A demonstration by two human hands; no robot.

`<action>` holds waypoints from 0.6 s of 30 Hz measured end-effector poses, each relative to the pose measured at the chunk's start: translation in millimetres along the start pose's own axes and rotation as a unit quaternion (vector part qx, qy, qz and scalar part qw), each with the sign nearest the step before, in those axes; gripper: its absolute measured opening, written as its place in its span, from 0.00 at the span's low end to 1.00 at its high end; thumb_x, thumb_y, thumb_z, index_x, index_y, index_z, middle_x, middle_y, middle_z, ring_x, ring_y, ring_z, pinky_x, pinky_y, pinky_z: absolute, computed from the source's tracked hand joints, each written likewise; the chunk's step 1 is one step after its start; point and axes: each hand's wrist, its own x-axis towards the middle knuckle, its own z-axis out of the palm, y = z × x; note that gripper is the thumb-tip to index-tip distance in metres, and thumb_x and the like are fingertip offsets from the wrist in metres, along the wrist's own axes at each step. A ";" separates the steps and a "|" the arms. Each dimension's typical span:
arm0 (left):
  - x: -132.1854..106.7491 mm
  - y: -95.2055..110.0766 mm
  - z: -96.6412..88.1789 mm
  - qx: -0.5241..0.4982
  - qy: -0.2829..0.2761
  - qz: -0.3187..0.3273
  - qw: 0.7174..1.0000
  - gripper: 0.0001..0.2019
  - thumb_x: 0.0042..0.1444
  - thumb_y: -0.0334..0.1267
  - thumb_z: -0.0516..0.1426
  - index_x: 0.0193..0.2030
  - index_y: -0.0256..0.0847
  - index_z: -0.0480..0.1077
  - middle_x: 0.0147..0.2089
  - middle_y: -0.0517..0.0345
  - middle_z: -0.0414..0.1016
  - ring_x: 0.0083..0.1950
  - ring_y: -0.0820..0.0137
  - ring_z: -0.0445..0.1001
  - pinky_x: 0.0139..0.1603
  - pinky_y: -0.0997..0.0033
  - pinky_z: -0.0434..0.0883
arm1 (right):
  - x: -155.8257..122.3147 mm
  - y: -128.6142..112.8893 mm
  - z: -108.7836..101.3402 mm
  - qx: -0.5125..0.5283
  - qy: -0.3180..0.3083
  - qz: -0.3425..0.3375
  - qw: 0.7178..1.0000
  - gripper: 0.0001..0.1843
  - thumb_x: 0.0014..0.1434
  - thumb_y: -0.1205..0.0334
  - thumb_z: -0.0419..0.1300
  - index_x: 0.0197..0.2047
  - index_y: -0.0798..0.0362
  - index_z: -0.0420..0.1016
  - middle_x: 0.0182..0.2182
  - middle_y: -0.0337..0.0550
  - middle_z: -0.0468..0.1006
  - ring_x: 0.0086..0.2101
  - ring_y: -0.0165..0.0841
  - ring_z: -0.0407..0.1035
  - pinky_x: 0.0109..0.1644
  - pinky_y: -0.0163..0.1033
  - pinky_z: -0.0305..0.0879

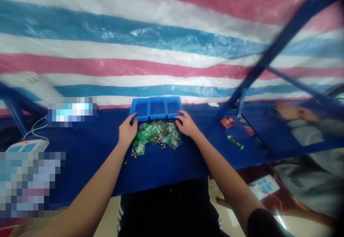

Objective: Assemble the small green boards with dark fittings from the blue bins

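Note:
A row of three small blue plastic bins (157,117) stands side by side at the back of the blue table, against the striped sheet. My left hand (128,130) grips the front left corner of the row, thumb and forefinger bent around its edge. At the front right corner, my right hand (187,124) grips the row in the same manner. Between my hands, just in front of the bins, lies a heap of small clear and green plastic bags (146,133). Loose brass-coloured metal parts (162,145) are scattered over and beside them; their exact kind is too small to tell.
A red box (227,122) and a green stick-shaped packet (234,142) lie to the right. Blue metal frame bars (252,68) rise there, with another person's hands (288,110) beyond. A white power strip (28,146) and blurred-out items are on the left.

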 end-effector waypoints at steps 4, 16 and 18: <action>3.0 1.5 0.9 -0.002 -0.009 -0.012 1.000 0.23 0.59 0.47 0.54 0.60 0.47 0.68 0.42 0.55 0.79 0.36 0.65 0.76 0.48 0.62 0.73 | -0.5 -6.1 3.3 -0.013 -0.017 0.018 1.000 0.16 0.61 0.61 0.56 0.51 0.52 0.75 0.65 0.53 0.55 0.64 0.46 0.51 0.66 0.55 0.52; -105.4 -30.3 -79.1 0.058 -0.119 0.140 0.981 0.39 0.55 0.57 0.57 0.70 0.48 0.50 0.70 0.49 0.54 0.69 0.50 0.57 0.66 0.47 0.61 | -80.9 -71.1 -24.0 -0.054 -0.143 0.047 0.987 0.48 0.55 0.34 0.57 0.71 0.45 0.43 0.71 0.51 0.36 0.68 0.55 0.34 0.65 0.63 0.49; -121.9 -32.6 -79.2 0.109 -0.150 0.195 0.963 0.47 0.49 0.61 0.59 0.71 0.48 0.47 0.74 0.47 0.44 0.72 0.45 0.47 0.67 0.41 0.57 | -83.1 -72.8 -16.7 -0.083 -0.150 0.034 0.985 0.51 0.55 0.32 0.56 0.72 0.46 0.40 0.71 0.53 0.36 0.68 0.55 0.34 0.67 0.63 0.44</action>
